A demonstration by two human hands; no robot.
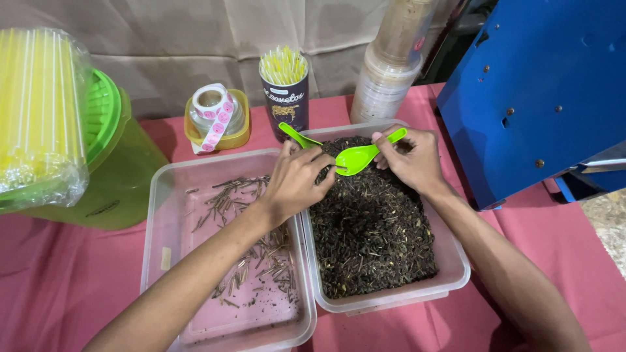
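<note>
While both hands meet near the upper middle of the frame, the right hand (412, 160) pinches the handle of a bright green plastic spoon (362, 155), whose bowl points left over the clear plastic tub of dark dried leaves (456, 270). Just left of it, the left hand (297, 181) grips a second green plastic spoon (298, 136), only its handle showing above the fingers, and touches the first spoon's bowl. Both spoons hang over the tub's far end; its near half lies open. At lower left, touching this tub's side, sits a clear plastic tray with scattered pale stems (155, 215). A blue metal machine (541, 85) crowds the right edge, a green lidded jug (120, 156) the left.
</note>
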